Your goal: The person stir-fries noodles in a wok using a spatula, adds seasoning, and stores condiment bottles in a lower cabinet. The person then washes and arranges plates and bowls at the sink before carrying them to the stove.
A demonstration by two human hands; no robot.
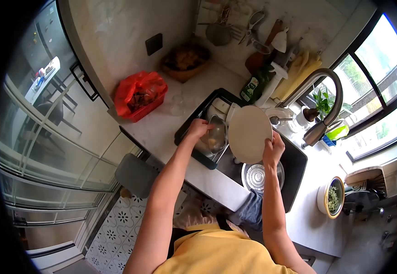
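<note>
My right hand (273, 148) grips the edge of a pale round plate (250, 134), holding it tilted above the sink (294, 166). My left hand (199, 129) is closed on the rim of a clear bowl (217, 136) at the black dish rack (180, 136). White dishes (218, 108) stand in the rack behind that bowl. Partly behind my right wrist, a ridged clear glass dish (255, 177) lies in the sink. Whether the bowl rests on the rack or is lifted, I cannot tell.
A tall faucet (337, 98) arches over the sink's right side. Green dish soap (252, 89) stands behind the rack. On the left counter sits a red basket with a bag (141, 97). A pot of greens (331, 198) is at the right; a grey cloth (249, 212) hangs at the front edge.
</note>
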